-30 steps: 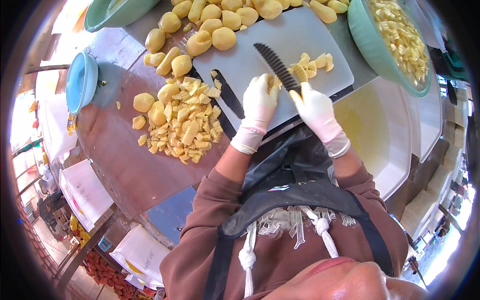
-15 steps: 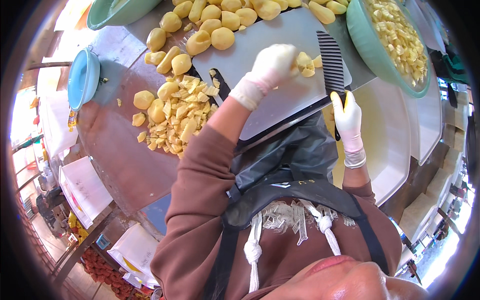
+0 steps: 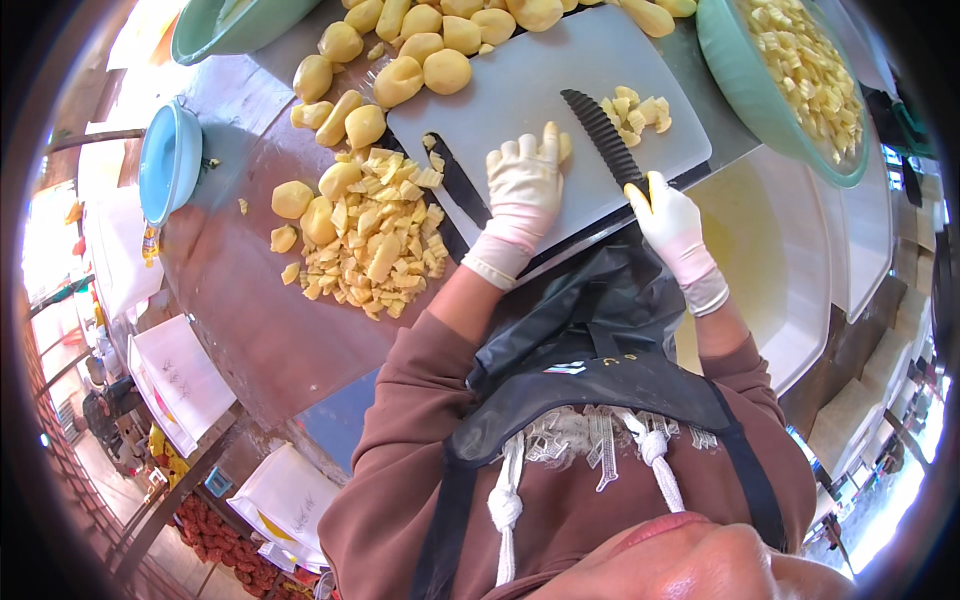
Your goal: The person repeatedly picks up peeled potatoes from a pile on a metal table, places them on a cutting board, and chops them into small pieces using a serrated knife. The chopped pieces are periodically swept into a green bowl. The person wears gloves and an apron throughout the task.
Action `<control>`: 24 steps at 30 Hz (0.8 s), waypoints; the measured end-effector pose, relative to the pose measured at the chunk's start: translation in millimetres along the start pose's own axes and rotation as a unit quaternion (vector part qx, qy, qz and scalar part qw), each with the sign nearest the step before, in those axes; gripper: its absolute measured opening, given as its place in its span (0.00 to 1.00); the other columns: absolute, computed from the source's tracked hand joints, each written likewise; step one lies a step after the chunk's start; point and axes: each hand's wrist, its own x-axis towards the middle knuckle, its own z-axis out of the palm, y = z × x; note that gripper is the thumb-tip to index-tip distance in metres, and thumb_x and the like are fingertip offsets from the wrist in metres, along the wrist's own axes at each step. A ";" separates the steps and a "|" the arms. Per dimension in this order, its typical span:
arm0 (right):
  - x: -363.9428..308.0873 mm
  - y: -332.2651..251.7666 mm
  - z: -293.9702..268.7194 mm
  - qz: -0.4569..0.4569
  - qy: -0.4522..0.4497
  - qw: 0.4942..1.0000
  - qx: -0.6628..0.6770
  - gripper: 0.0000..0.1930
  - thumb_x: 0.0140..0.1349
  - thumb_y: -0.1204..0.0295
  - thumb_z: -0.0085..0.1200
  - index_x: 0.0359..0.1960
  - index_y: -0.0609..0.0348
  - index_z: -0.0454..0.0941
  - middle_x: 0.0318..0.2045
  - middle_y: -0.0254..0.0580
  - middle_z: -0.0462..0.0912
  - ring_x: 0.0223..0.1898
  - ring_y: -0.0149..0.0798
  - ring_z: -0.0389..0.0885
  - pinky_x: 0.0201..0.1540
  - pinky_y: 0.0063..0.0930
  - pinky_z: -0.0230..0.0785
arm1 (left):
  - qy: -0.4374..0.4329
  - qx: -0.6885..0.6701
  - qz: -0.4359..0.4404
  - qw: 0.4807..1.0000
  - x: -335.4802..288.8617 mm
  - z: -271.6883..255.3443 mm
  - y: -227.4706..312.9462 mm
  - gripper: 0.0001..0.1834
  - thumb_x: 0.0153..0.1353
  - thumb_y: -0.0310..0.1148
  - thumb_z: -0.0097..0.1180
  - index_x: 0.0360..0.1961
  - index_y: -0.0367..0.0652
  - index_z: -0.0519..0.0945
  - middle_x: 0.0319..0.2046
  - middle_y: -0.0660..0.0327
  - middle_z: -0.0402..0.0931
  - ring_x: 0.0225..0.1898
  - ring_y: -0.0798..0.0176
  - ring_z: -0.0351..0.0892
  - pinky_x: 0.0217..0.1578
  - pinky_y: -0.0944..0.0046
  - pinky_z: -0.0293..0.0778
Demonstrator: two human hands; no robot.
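A white cutting board (image 3: 535, 75) spans my remote feed's centre; a green bowl (image 3: 735, 105) is cropped above right. Over the board slants a ridged black knife (image 3: 607, 138), its handle mostly hidden in the gloved right hand's (image 3: 670, 222) closed grip. The gloved left hand (image 3: 525, 190) rests fingers slightly apart; whether it pinches the half-hidden potato piece (image 3: 566, 147) there, I cannot tell.

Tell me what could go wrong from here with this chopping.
The knife in the right hand is close to the left hand, so a slip might cut it. Cut pieces sit loose toward the right side of the board; a stray sweep could push some off. The pile lies loose on the table near the left forearm, which might scatter it.
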 end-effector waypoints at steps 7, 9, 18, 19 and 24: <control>11.3 5.3 -6.3 -0.148 0.047 0.985 -0.074 0.14 0.65 0.61 0.54 0.40 0.61 0.72 0.18 0.48 0.79 0.20 0.49 0.80 0.21 0.38 0.70 | 0.043 -0.168 -0.132 0.976 -19.4 -19.2 -11.2 0.31 0.42 0.47 0.70 0.47 0.44 0.78 0.36 0.57 0.77 0.41 0.51 0.74 0.46 0.53 0.66; 15.4 2.3 -12.0 -0.163 0.054 0.982 -0.082 0.13 0.64 0.62 0.55 0.37 0.59 0.72 0.17 0.45 0.78 0.20 0.46 0.80 0.21 0.35 0.70 | 0.042 -0.151 -0.095 0.983 -14.1 -11.1 -2.6 0.26 0.43 0.46 0.70 0.42 0.44 0.80 0.35 0.59 0.78 0.40 0.52 0.75 0.44 0.54 0.67; 27.1 -8.1 -7.2 -0.253 0.021 0.951 -0.175 0.12 0.62 0.62 0.55 0.30 0.54 0.69 0.17 0.39 0.77 0.20 0.43 0.80 0.22 0.34 0.71 | 0.058 -0.141 -0.096 0.984 -24.0 -6.1 -17.4 0.12 0.46 0.39 0.65 0.32 0.47 0.83 0.32 0.62 0.79 0.37 0.53 0.75 0.42 0.55 0.66; 30.3 -9.1 -4.8 -0.245 0.006 0.950 -0.192 0.12 0.63 0.62 0.55 0.31 0.55 0.69 0.17 0.40 0.77 0.20 0.44 0.80 0.23 0.35 0.72 | 0.080 -0.145 -0.083 0.983 -24.2 -5.3 -18.1 0.09 0.47 0.39 0.65 0.28 0.47 0.83 0.30 0.62 0.78 0.37 0.54 0.75 0.42 0.55 0.65; 31.0 -16.0 -9.3 -0.150 -0.023 0.978 -0.146 0.14 0.65 0.60 0.53 0.32 0.58 0.70 0.18 0.46 0.79 0.21 0.49 0.81 0.23 0.39 0.72 | 0.086 -0.137 -0.090 0.983 -24.4 2.2 -12.0 0.08 0.47 0.39 0.66 0.25 0.50 0.83 0.27 0.65 0.77 0.34 0.56 0.74 0.40 0.55 0.64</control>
